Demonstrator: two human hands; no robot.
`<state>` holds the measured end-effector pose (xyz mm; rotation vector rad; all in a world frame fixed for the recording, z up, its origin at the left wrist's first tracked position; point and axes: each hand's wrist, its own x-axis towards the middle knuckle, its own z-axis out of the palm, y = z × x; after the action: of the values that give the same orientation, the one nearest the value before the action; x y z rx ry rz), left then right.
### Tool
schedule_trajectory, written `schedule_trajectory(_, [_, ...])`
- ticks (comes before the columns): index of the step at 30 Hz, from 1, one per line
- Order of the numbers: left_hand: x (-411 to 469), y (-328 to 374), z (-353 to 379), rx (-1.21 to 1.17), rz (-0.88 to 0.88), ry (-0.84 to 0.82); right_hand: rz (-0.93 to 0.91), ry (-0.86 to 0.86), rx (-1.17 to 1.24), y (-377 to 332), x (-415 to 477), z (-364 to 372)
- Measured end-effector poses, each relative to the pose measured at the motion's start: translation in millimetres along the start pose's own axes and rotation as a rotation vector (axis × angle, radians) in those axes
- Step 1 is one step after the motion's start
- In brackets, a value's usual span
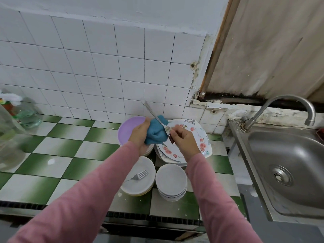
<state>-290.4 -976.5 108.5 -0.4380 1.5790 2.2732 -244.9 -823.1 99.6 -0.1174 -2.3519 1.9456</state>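
Utensil [154, 114], metal, held in the air above the dishes at the back of the counter [70, 146]; its thin handle slants up and left toward the tiled wall. The head end is hidden, so spoon or fork cannot be told. Blue cloth [156, 134] bunched against its lower part. Left hand [140, 134] curled round the cloth, gripping it from the left. Right hand [184, 139] pinches the utensil's lower end between thumb and fingertips, just right of the cloth. Below the hands: purple plate [129, 128] to the left, flowered plate [198, 135] to the right on a pile of others. Nearer: stack of white plates [138, 188] with a fork [139, 176] lying on top, white bowls [171, 181] stacked just beside it. Counter tiled in green and white checks. Steel sink [289, 163] and tap [287, 102] at right; clear bottles [26, 114] far left
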Motion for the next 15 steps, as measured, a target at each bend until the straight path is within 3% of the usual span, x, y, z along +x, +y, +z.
schedule_trajectory(10, [10.8, 26.9, 4.2, -0.122, 0.012, -0.066, 0.097, 0.031, -0.072, 10.7, -19.9, -36.0])
schedule_trajectory(15, [18.3, 30.6, 12.6, -0.133, 0.038, -0.066, 0.14, 0.113, 0.086, 7.8, -33.8, -54.2])
